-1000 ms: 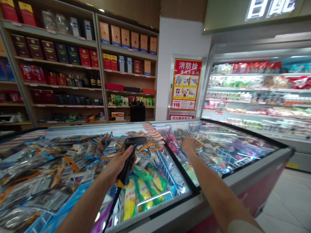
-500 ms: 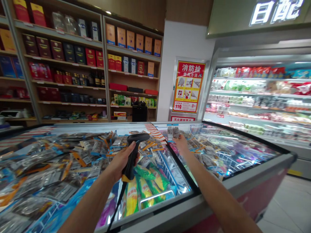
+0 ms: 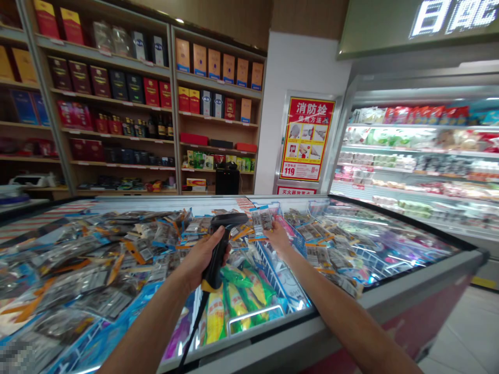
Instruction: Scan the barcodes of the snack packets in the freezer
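Observation:
My left hand (image 3: 200,257) is wrapped around the grip of a black barcode scanner (image 3: 215,254) with a yellow base, its head pointing right. A dark cable runs down from it past my forearm. In my right hand (image 3: 277,237) is a small printed plastic food packet (image 3: 261,219) with blue edges, pinched at its right side in front of the scanner's head. Many similar packets (image 3: 93,283) lie heaped on the freezer's glass top to the left. More packets (image 3: 323,244) lie to the right of my right hand.
Below the scanner, yellow-and-green corn packs (image 3: 237,304) sit inside the chest freezer (image 3: 249,343) near wire baskets. Behind stand shelves of boxes (image 3: 128,88) and a red fire-hydrant sign (image 3: 306,137). A lit refrigerated display (image 3: 421,156) is at the right.
My right hand has brought the packet leftward, closer to the scanner's head. The left hand keeps its hold on the scanner. The view has shifted slightly.

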Action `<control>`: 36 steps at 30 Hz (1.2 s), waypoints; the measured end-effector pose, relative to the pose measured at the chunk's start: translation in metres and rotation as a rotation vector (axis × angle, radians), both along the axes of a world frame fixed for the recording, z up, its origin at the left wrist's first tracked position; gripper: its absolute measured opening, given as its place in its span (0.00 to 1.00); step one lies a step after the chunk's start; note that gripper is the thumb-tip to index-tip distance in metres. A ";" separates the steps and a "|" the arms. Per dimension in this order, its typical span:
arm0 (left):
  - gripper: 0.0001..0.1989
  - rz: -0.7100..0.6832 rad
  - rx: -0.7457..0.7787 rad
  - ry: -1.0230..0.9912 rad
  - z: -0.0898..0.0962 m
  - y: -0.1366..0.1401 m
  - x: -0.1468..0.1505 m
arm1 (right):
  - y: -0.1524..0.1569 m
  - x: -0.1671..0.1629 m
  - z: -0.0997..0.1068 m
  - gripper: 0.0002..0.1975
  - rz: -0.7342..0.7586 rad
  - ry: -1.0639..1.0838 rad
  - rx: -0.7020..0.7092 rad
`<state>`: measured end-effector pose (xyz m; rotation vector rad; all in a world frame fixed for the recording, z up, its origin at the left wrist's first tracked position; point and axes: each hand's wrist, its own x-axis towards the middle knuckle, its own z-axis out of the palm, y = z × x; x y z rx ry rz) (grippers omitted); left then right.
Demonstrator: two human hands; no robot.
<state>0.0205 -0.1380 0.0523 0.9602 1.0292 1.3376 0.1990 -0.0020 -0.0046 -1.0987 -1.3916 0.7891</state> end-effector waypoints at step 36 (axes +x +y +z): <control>0.16 0.099 -0.005 -0.034 0.011 -0.001 -0.021 | 0.016 -0.066 0.022 0.18 -0.219 -0.655 0.035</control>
